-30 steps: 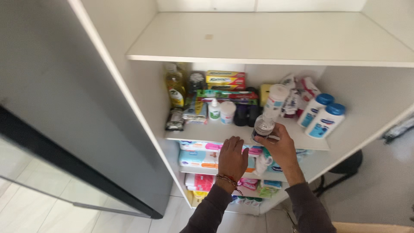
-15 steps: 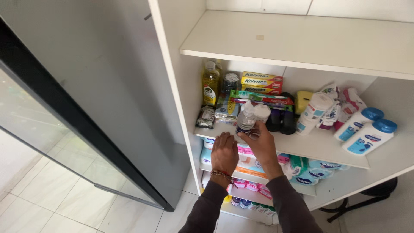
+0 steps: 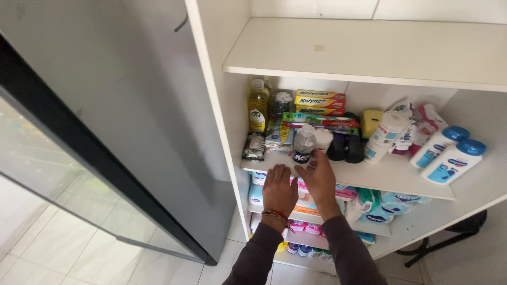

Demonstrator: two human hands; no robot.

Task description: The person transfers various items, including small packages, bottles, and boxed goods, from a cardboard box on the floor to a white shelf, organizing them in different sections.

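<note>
Both hands are reaching to the front edge of the middle shelf [image 3: 391,177], and everything here is being placed against that edge. The left hand [image 3: 279,190] is lying flat on the edge with fingers spread, its grip released and holding nothing, seemingly bracing there. The right hand [image 3: 319,182] is also resting open just beside it, fingertips touching or nearly touching the base of a small clear bottle [image 3: 303,143] with a dark label; its grip is loose, not closed round the bottle. The bottle is standing upright just behind the edge, within easy reach, with a white jar [image 3: 323,140] touching or close beside it. Farther back from the edge, flat boxes [image 3: 319,102] are sitting stacked against the wall, and a yellow oil bottle [image 3: 257,105] is standing in the back corner, where taller things are staying out of the way.
</note>
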